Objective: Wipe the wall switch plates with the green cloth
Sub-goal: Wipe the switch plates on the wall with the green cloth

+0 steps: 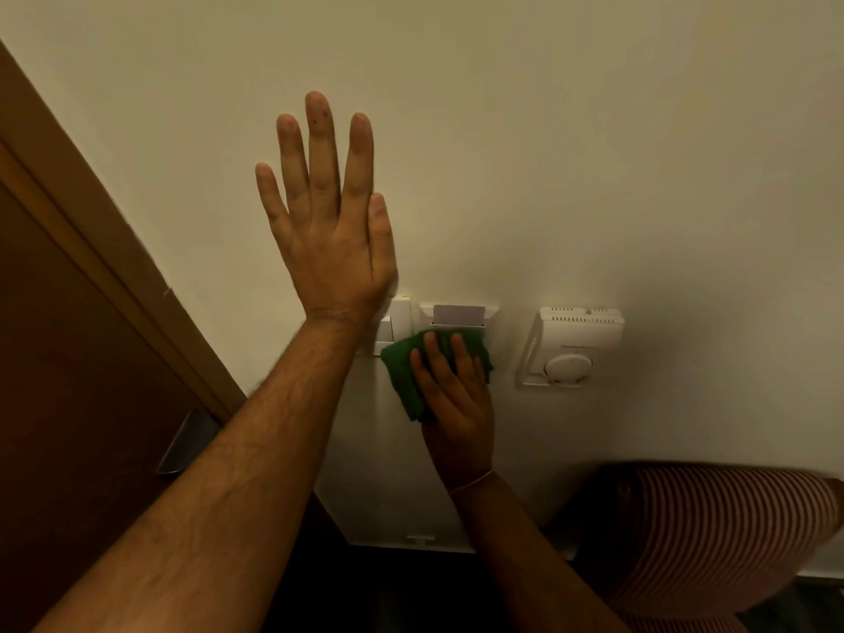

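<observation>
My right hand (452,395) presses a folded green cloth (406,376) flat against the wall, over the lower part of a white key-card holder plate (456,315) with a card in its slot. Just left of it, a white switch plate (397,322) is partly hidden behind my left wrist and the cloth's corner. My left hand (331,221) lies flat on the bare wall above the plates, fingers spread, holding nothing.
A white thermostat with a round dial (573,347) is mounted to the right of the plates. A brown wooden door and frame (82,312) with a metal handle (187,443) stand at the left. A red striped sleeve (712,536) fills the lower right.
</observation>
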`<state>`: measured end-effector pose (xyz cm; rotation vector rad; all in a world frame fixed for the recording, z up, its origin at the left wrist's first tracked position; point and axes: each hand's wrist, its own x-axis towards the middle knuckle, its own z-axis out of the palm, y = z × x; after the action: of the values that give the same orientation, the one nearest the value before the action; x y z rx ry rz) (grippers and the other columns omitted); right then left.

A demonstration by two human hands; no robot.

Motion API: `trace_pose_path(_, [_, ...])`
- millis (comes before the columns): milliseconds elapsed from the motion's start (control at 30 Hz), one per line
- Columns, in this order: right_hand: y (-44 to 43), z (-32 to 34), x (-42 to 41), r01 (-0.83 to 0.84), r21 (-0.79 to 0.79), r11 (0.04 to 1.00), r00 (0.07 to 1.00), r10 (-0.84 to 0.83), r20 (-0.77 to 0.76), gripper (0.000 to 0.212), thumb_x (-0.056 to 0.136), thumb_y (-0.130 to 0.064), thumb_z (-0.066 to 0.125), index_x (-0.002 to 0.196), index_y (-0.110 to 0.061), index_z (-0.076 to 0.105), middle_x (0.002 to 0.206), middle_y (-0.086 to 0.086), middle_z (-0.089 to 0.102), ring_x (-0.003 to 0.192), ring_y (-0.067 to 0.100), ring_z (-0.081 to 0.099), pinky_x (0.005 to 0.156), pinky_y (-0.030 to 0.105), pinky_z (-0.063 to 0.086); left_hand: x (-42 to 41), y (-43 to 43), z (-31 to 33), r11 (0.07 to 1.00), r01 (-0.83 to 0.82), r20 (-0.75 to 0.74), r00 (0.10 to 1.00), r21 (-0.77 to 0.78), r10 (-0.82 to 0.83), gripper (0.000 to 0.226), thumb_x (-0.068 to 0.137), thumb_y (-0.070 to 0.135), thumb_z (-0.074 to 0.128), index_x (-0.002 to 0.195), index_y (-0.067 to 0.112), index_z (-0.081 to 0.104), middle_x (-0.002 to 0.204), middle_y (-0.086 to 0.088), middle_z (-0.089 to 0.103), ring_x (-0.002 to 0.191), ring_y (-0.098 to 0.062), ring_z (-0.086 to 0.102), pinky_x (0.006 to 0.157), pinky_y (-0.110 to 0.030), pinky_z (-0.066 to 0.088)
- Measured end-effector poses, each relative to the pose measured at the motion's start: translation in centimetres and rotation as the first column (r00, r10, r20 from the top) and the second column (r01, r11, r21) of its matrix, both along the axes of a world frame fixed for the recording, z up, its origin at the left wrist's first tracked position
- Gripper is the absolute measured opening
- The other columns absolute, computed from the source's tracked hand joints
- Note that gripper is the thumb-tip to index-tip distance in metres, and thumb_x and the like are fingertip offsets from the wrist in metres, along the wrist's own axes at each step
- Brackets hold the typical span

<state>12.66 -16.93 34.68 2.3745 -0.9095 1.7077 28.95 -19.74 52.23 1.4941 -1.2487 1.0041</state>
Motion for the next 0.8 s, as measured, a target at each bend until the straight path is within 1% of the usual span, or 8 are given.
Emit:
trace_pose_path(67, [-0.4, -0.9, -0.3, -0.006, -0.037, 0.999, 0.998, 0.004, -0.063, 0.053, 0.100, -0.003, 0.073, 0.149, -0.011, 0.056, 0.157, 0.006, 0.052, 0.163, 0.022, 0.027, 0.134, 0.044, 0.023, -0.1, 0.2, 0.1, 1.000, -0.010, -0.014, 1.000, 0.016, 0.010, 0.065, 0.122, 0.041, 0.019, 0.183, 0.022, 0.009, 0.185, -0.013, 0.012, 0.174, -0.012, -0.019, 0.143, -0.049, -0.011])
trace_pose_path(133, [-0.6, -1.4, -0.9, -0.014, -0.069, 0.998, 0.993, 0.006, -0.121, 0.042, 0.108, -0.008, 0.060, 0.150, -0.012, 0.055, 0.158, 0.004, 0.051, 0.163, 0.021, 0.027, 0.134, 0.042, 0.024, -0.3, 0.2, 0.2, 1.000, -0.019, -0.024, 1.000, 0.025, 0.020, 0.062, 0.121, 0.040, 0.019, 0.181, 0.021, 0.017, 0.185, -0.013, 0.010, 0.173, -0.011, -0.020, 0.143, -0.048, -0.012])
trace_pose_path(267, [-0.9, -1.8, -1.9, -0.041, -0.061, 0.997, 0.982, 0.029, -0.185, 0.041, 0.111, -0.009, 0.054, 0.152, -0.014, 0.053, 0.160, 0.003, 0.049, 0.163, 0.021, 0.027, 0.134, 0.042, 0.025, -0.3, 0.3, 0.4, 1.000, -0.015, -0.007, 1.000, 0.024, 0.016, 0.065, 0.121, 0.039, 0.020, 0.181, 0.032, -0.004, 0.186, -0.009, 0.005, 0.174, -0.011, -0.020, 0.143, -0.047, -0.013])
trace_pose_path(367, [-0.7, -2.4, -2.8, -0.031, -0.029, 0.999, 0.979, 0.024, -0.204, 0.058, 0.098, -0.003, 0.069, 0.152, -0.014, 0.052, 0.159, 0.004, 0.050, 0.161, 0.022, 0.029, 0.135, 0.042, 0.024, -0.4, 0.5, 0.4, 1.000, -0.001, -0.001, 1.000, 0.022, 0.001, 0.063, 0.122, 0.040, 0.018, 0.179, 0.039, -0.007, 0.192, 0.004, -0.013, 0.174, -0.011, -0.020, 0.143, -0.045, -0.015])
trace_pose_path(467, [-0.2, -2.5, -4.0, -0.025, 0.095, 0.995, 0.977, 0.044, -0.208, 0.080, 0.076, 0.014, 0.085, 0.148, -0.011, 0.058, 0.157, 0.005, 0.050, 0.152, 0.027, 0.041, 0.126, 0.051, 0.035, -0.3, 0.5, 0.5, 1.000, -0.011, 0.013, 1.000, 0.024, 0.011, 0.063, 0.122, 0.039, 0.020, 0.179, 0.039, -0.007, 0.185, 0.014, -0.023, 0.174, -0.012, -0.020, 0.142, -0.045, -0.016])
trace_pose_path(533, [0.4, -2.1, -4.5, -0.043, 0.147, 0.988, 0.975, 0.073, -0.208, 0.071, 0.080, 0.018, 0.079, 0.144, -0.008, 0.063, 0.157, 0.007, 0.052, 0.150, 0.033, 0.044, 0.121, 0.059, 0.043, -0.3, 0.4, 0.5, 0.999, -0.014, 0.012, 1.000, 0.029, 0.013, 0.064, 0.122, 0.039, 0.020, 0.180, 0.038, -0.006, 0.185, 0.014, -0.024, 0.174, -0.012, -0.020, 0.142, -0.045, -0.016])
trace_pose_path(633, [2.3, -1.5, -5.4, -0.090, 0.183, 0.979, 0.959, 0.135, -0.249, 0.049, 0.097, 0.003, 0.057, 0.143, -0.008, 0.064, 0.157, 0.010, 0.054, 0.150, 0.040, 0.045, 0.116, 0.064, 0.047, -0.4, 0.8, 0.7, 0.998, 0.001, -0.009, 1.000, 0.056, -0.001, 0.063, 0.122, 0.040, 0.019, 0.179, 0.039, -0.007, 0.184, 0.015, -0.025, 0.174, -0.011, -0.022, 0.142, -0.044, -0.017])
trace_pose_path(800, [6.5, -2.3, -9.5, -0.052, 0.240, 0.970, 0.962, 0.113, -0.248, 0.050, 0.098, 0.005, 0.057, 0.146, -0.010, 0.061, 0.160, 0.012, 0.051, 0.153, 0.038, 0.044, 0.123, 0.059, 0.039, -0.8, 2.2, 0.8, 0.986, 0.052, -0.053, 0.998, 0.160, -0.044, 0.066, 0.123, 0.038, 0.023, 0.179, 0.037, -0.011, 0.184, 0.012, -0.025, 0.173, -0.011, -0.024, 0.142, -0.043, -0.019])
